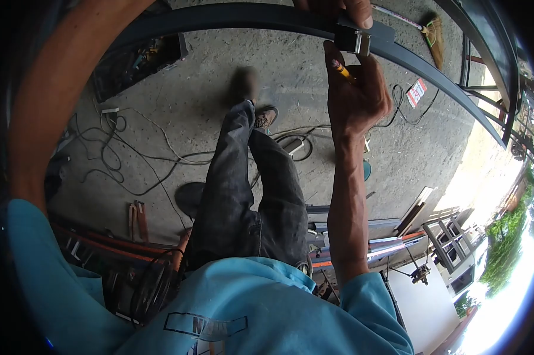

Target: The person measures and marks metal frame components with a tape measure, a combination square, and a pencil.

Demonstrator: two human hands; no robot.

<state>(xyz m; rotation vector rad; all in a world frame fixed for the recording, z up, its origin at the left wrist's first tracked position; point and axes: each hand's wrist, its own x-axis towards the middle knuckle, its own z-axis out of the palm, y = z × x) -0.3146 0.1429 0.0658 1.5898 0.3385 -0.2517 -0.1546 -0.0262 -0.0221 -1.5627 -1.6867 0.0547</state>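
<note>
A long dark metal bar (249,16) crosses the top of the view, looking curved. At its middle, a small black and silver metal piece (354,41) lies against the bar. My left hand (338,8), partly cut off by the top edge, presses its thumb and fingers on this piece and the bar. Just below, my right hand (361,97) is closed around a yellow pencil (342,71), its raised fingertips touching the underside of the metal piece. Some of its fingers are hidden behind the piece.
A black bin (136,65) with small items stands at upper left. Cables (166,160) cross the concrete floor (207,59). A broom (435,41) and a red and white packet (416,93) lie at upper right. Metal bars (391,244) lie behind my legs.
</note>
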